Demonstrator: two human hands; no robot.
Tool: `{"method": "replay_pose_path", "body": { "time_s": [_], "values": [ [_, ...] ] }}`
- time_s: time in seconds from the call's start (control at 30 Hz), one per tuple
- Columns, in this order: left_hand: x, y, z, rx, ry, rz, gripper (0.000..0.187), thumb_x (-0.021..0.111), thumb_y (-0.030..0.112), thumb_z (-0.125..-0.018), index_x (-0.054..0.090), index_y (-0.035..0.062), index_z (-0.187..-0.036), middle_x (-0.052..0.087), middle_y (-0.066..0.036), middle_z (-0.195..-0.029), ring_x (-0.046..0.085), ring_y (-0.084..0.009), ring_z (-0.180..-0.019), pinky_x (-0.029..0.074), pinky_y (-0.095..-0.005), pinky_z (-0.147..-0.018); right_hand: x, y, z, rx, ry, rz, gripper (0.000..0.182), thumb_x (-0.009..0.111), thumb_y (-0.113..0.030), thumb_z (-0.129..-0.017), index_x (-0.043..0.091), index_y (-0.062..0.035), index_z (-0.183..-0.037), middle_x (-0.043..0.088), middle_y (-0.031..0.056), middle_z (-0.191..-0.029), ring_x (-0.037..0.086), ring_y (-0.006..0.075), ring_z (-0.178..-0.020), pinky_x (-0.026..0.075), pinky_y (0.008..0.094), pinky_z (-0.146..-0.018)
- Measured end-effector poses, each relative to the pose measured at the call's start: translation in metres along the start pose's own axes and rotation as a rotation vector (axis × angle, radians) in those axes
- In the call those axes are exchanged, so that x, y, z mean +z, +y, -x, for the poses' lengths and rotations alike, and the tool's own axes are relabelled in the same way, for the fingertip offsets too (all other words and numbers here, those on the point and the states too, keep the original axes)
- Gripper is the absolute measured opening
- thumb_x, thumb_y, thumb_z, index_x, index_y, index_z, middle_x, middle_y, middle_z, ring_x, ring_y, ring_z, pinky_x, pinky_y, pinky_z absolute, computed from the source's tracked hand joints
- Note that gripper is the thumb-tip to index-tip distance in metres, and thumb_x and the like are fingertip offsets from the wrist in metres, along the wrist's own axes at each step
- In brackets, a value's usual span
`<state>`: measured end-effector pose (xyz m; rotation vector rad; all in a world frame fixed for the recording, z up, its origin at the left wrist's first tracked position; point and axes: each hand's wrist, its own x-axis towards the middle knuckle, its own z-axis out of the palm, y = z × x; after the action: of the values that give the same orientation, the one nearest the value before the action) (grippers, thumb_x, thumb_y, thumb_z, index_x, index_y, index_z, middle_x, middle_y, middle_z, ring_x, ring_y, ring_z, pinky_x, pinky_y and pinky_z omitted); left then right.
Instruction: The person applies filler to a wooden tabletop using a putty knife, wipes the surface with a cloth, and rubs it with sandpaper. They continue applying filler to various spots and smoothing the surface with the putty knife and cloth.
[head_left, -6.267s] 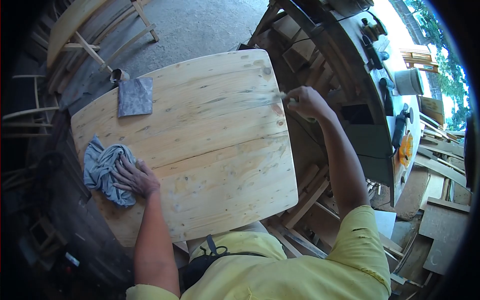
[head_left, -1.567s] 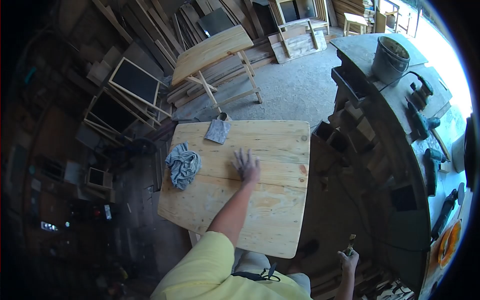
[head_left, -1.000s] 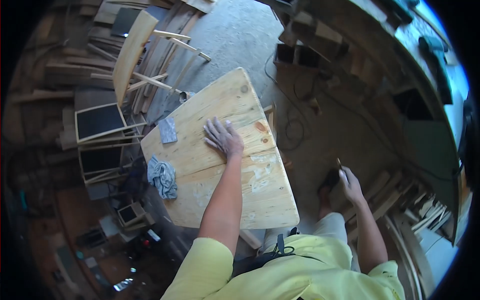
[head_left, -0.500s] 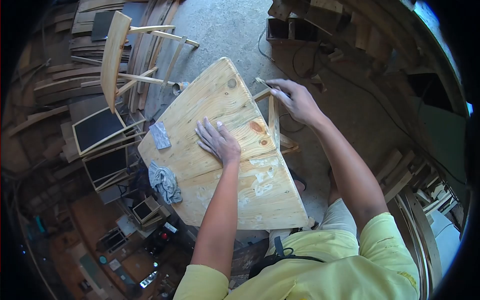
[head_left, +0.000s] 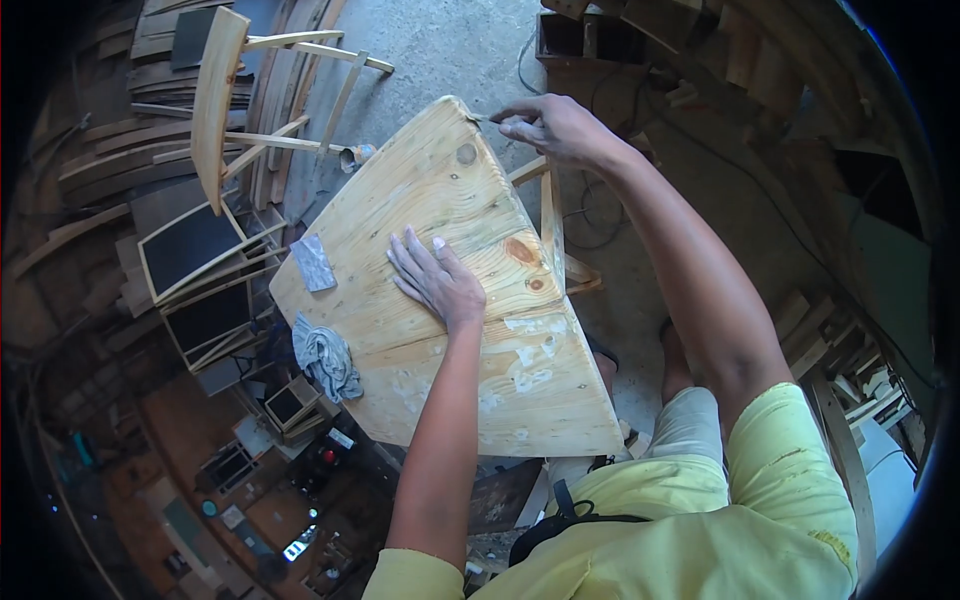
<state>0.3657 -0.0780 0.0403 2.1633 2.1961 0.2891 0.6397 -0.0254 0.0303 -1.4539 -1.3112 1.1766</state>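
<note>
A pale pine tabletop (head_left: 420,350) with knots and whitish filler patches stretches in front of me. My left hand (head_left: 436,278) lies flat on its middle, fingers spread, holding nothing. At the far right corner, my right hand (head_left: 552,128) is closed on a small putty knife (head_left: 482,117), whose handle is mostly hidden by my fingers. The tip of the knife is at the tabletop's edge. A grey sheet of sandpaper (head_left: 314,263) lies near the left edge. Below it sits a crumpled grey-blue cloth (head_left: 326,360).
A wooden frame with a curved board (head_left: 213,110) stands beyond the tabletop, near a small can (head_left: 352,158). Dark-panelled frames (head_left: 192,253) and stacked curved boards (head_left: 100,150) line the left. A cable (head_left: 740,155) crosses the floor at right, near wood offcuts (head_left: 800,335).
My right hand has moved away from me and to the left with the putty knife, bringing its tip to the tabletop's far corner edge. My left hand stays flat in place.
</note>
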Motion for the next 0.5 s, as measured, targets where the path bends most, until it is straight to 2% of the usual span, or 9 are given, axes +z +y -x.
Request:
{"method": "replay_pose_path", "body": {
  "time_s": [0.07,0.13,0.2,0.33,0.43,0.5],
  "values": [
    [0.0,-0.002,0.0,0.001,-0.012,0.022,0.062,0.029,0.046,-0.106,0.032,0.0076,-0.155,0.023,-0.017,-0.163,0.014,-0.035,-0.154,0.006,-0.0566,-0.121,0.004,0.003,0.019,0.012,-0.003,0.016,0.033,0.064,-0.031,-0.097,0.07,-0.0077,-0.119,0.072,0.0197,-0.108,0.069,0.0357,-0.1,0.052,0.0427,-0.086],
    [0.003,-0.003,-0.001,0.003,0.011,-0.026,0.059,0.029,0.044,-0.106,0.032,0.0107,-0.155,0.026,-0.015,-0.163,0.018,-0.0316,-0.153,0.009,-0.0589,-0.12,0.01,0.005,0.046,0.022,0.0,0.031,0.033,0.065,-0.03,-0.096,0.07,-0.0072,-0.119,0.072,0.0197,-0.107,0.069,0.0352,-0.099,0.052,0.0421,-0.085],
    [0.003,-0.003,-0.001,0.008,0.011,-0.025,0.059,0.029,0.044,-0.106,0.032,0.0107,-0.155,0.026,-0.015,-0.163,0.018,-0.0316,-0.153,0.01,-0.0592,-0.12,0.019,0.006,0.077,0.097,-0.016,-0.024,0.033,0.066,-0.028,-0.095,0.07,-0.0068,-0.119,0.072,0.0198,-0.106,0.069,0.0356,-0.099,0.052,0.0418,-0.086],
    [0.004,-0.002,-0.001,0.008,0.014,-0.03,0.059,0.028,0.044,-0.106,0.032,0.0109,-0.155,0.026,-0.014,-0.163,0.018,-0.0313,-0.153,0.01,-0.0594,-0.12,0.033,0.012,0.136,0.103,0.03,-0.103,0.033,0.067,-0.027,-0.095,0.07,-0.0071,-0.12,0.072,0.0189,-0.109,0.068,0.036,-0.099,0.051,0.042,-0.089],
    [0.004,-0.004,-0.001,0.012,0.015,-0.032,0.06,0.027,0.044,-0.106,0.032,0.0101,-0.155,0.027,-0.015,-0.162,0.019,-0.0312,-0.153,0.01,-0.0591,-0.119,0.033,0.013,0.147,0.225,0.038,-0.193,0.033,0.066,-0.026,-0.095,0.07,-0.0075,-0.122,0.07,0.0184,-0.112,0.066,0.0348,-0.104,0.05,0.0415,-0.092],
    [0.005,-0.004,-0.001,0.018,0.019,-0.032,0.06,0.028,0.044,-0.106,0.032,0.0095,-0.154,0.027,-0.015,-0.162,0.02,-0.0313,-0.152,0.011,-0.0586,-0.119,0.033,0.007,0.138,0.197,0.073,-0.207,0.033,0.066,-0.027,-0.095,0.07,-0.0074,-0.122,0.07,0.0184,-0.112,0.066,0.0346,-0.104,0.051,0.0414,-0.092]
  ]
}}
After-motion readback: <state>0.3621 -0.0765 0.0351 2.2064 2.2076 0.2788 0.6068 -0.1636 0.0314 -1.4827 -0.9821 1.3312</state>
